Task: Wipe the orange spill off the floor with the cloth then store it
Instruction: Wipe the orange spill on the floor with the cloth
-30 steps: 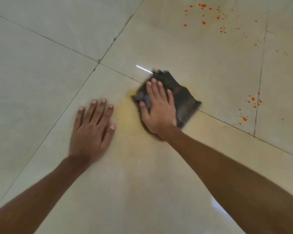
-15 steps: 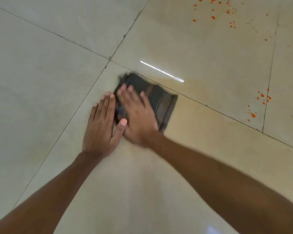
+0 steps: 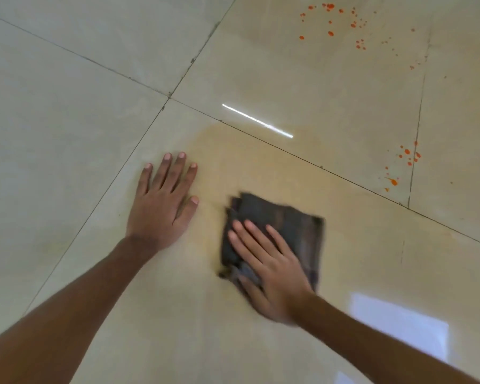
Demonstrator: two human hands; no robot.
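One dark folded cloth is pressed flat on the floor under the right hand, whose fingers are spread open over it rather than closed around it; the hand is blurred. A faint yellowish smear is seen on the tile around the cloth. The left hand is laid flat and open on the floor just beside the cloth, apart from it, holding nothing. Two clusters of orange spill drops are seen well apart from the cloth: one beyond the grout line to the right, another near the far edge of the view.
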